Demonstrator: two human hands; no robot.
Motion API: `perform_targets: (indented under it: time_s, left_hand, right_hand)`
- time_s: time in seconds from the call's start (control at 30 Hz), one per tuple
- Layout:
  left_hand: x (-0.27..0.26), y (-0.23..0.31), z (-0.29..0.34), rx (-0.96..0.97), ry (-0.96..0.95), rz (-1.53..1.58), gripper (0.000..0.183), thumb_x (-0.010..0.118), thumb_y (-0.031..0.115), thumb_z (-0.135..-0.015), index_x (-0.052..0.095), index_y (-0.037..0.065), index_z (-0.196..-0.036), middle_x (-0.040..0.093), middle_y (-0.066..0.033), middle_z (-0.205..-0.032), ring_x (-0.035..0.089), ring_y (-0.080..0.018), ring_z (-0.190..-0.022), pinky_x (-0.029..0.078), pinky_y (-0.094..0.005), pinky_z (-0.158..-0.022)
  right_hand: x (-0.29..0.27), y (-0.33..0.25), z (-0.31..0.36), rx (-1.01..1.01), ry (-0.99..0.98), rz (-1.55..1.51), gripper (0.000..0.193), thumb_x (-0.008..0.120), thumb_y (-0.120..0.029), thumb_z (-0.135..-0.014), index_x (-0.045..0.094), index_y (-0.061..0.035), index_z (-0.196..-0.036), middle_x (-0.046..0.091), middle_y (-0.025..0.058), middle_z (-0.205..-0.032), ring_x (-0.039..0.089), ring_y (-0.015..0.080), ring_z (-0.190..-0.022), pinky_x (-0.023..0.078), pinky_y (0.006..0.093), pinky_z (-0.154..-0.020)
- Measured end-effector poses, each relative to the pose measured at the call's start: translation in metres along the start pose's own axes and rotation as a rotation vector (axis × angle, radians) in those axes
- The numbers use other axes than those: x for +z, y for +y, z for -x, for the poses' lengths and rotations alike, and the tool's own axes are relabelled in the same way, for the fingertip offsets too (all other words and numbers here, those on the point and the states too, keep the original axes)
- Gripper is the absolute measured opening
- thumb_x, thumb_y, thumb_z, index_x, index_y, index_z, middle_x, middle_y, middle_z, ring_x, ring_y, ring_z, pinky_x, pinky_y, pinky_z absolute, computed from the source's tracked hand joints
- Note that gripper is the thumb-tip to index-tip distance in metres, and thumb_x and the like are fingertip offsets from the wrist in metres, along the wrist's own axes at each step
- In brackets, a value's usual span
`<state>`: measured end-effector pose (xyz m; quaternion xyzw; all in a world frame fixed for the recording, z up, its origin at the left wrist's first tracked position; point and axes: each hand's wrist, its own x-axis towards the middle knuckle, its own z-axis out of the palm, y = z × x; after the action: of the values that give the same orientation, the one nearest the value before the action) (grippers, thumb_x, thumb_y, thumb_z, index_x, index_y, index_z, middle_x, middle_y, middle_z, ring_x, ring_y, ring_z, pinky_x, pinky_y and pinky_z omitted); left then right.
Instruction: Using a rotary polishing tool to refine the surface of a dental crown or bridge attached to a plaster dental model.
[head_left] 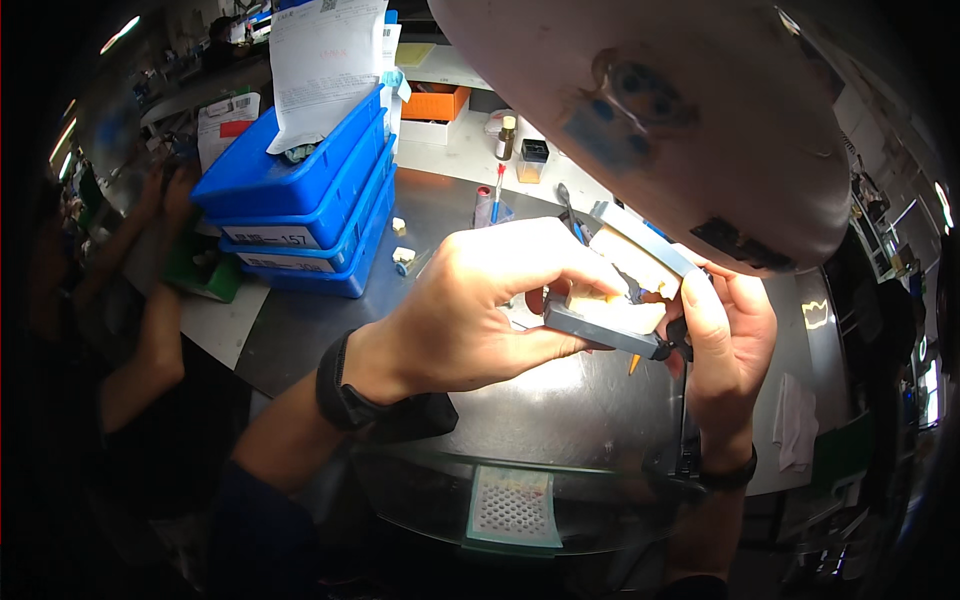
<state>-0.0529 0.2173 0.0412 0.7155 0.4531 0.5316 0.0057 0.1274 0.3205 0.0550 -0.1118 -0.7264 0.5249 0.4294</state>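
A dental articulator (598, 326) with grey plates and cream plaster casts is held between my two hands, hinged apart. My left hand (470, 305) pinches the lower plate, thumb beneath it and fingers over the lower cast (632, 316). My right hand (735, 340) holds the tilted upper plate near the dark hinge, its thumb on the plate's edge. The upper cast (636, 262) faces the lower one. Some of my fingers are hidden behind the articulator. Two small tooth-model pieces lie on the metal bench, one of them the lower piece (404, 256).
Stacked blue trays (290, 215) with a paper sheet (325, 75) stand at left. A large pale lamp hood (690, 130) hangs above my hands. Behind are a small bottle (506, 138) and a square jar (533, 161). A perforated pad (513, 507) lies in front. Another person's arm (145, 365) shows at far left.
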Motion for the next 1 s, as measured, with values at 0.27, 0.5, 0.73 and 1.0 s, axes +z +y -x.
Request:
perform_targets:
  time_s: [0.27,0.5,0.73,1.0]
  left_hand:
    - [0.005,-0.001,-0.003,-0.016,0.017,0.139,0.031,0.079,0.006,-0.067,0.067,0.003,-0.095,0.066,-0.0083,-0.083,0.062,-0.0164,-0.068,0.048,-0.0258,-0.059]
    - [0.005,-0.002,-0.005,0.034,-0.005,0.126,0.035,0.084,0.003,-0.061,0.069,-0.001,-0.093,0.071,-0.0135,-0.087,0.069,-0.0191,-0.080,0.055,-0.0259,-0.069]
    - [0.005,0.001,-0.003,0.015,0.010,0.175,0.029,0.082,0.003,-0.065,0.070,0.000,-0.090,0.070,-0.0133,-0.087,0.068,-0.0205,-0.080,0.055,-0.0277,-0.070]
    - [0.011,-0.001,0.004,0.026,0.164,0.172,0.038,0.080,0.003,-0.067,0.058,0.002,-0.098,0.064,-0.0074,-0.091,0.063,-0.0143,-0.070,0.050,-0.0238,-0.062]
  right_hand:
    - [0.003,-0.010,-0.001,0.193,0.144,-0.020,0.019,0.053,-0.014,-0.088,0.056,0.0043,-0.093,0.056,0.0077,-0.061,0.047,0.0084,-0.046,0.033,0.0204,-0.037]
    - [0.002,-0.010,0.001,0.197,0.124,-0.062,0.018,0.052,-0.013,-0.088,0.055,0.0044,-0.092,0.056,0.0084,-0.059,0.047,0.0086,-0.046,0.034,0.0208,-0.039]
    - [0.007,-0.013,0.002,0.147,0.152,0.026,0.020,0.054,-0.016,-0.088,0.055,0.0027,-0.093,0.056,0.0069,-0.062,0.047,0.0069,-0.049,0.034,0.0193,-0.043]
    - [0.000,-0.004,0.007,0.016,0.132,0.114,0.026,0.055,-0.019,-0.089,0.055,0.0038,-0.101,0.061,0.0097,-0.082,0.055,0.0091,-0.070,0.043,0.0221,-0.064]
